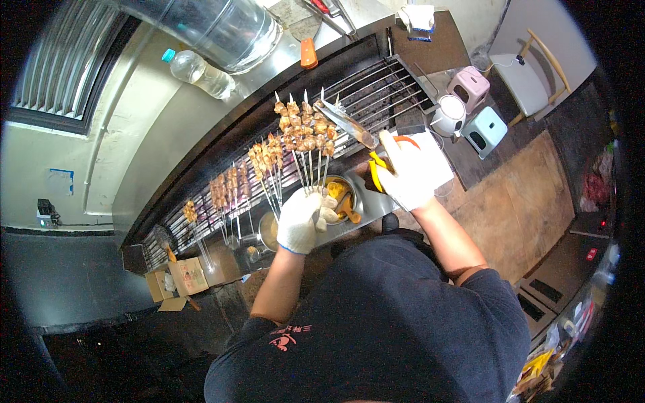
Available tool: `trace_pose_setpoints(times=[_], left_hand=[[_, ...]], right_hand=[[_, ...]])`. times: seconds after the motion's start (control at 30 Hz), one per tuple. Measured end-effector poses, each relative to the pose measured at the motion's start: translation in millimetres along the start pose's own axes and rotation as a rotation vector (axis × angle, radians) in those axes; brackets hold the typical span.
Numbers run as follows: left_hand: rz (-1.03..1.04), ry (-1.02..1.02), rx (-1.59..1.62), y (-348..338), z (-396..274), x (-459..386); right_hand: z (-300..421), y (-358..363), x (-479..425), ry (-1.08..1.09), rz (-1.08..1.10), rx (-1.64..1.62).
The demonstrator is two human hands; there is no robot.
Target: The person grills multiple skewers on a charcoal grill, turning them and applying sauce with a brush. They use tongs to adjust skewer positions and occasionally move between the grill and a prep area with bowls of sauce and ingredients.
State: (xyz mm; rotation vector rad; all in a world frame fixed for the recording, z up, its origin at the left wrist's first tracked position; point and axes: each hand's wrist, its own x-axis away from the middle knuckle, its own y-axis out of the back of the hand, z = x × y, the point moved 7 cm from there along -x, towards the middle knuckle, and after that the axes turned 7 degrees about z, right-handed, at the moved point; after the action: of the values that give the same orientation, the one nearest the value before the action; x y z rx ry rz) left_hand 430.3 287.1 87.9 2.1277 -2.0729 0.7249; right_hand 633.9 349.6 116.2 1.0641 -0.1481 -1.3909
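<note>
My left hand (301,221), in a white knit glove, grips the lower ends of several metal skewers (307,169). Their meat chunks (305,128) fan out over the long charcoal grill. My right hand (410,176), gloved too, holds scissors by yellow-and-black handles (377,171); the metal blades (347,123) reach the meat at the right of the bunch. Left of that bunch, more meat skewers (267,156) lie on the grill bars, then darker ones (229,186) and a single skewer (190,211) farther left.
Beside my left hand, a metal bowl (355,201) holds yellow sauce and a brush. A cardboard box (189,277) stands at the grill's left end. Behind the grill are a plastic bottle (201,75), a large water jug (242,35) and an orange-handled tool (308,53). Stools (485,132) and a chair (524,83) stand right.
</note>
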Motion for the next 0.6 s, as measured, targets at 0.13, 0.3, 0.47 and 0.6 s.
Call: trace_pose_setpoints(times=[0.13, 0.3, 0.47, 0.6], left_hand=[[0.004, -0.001, 0.005, -2, 0, 1], [0.014, 0.012, 0.038, -3, 6, 0], [0.017, -0.008, 0.043, -3, 9, 0], [0.023, -0.006, 0.017, -5, 6, -1]], right_hand=[[-2, -1, 0, -0.007, 0.024, -0.010], [-9, -10, 7, 0.017, 0.017, -0.024], [-14, -16, 9, 0.033, 0.032, -0.011], [-14, -17, 9, 0.019, 0.077, 0.001]])
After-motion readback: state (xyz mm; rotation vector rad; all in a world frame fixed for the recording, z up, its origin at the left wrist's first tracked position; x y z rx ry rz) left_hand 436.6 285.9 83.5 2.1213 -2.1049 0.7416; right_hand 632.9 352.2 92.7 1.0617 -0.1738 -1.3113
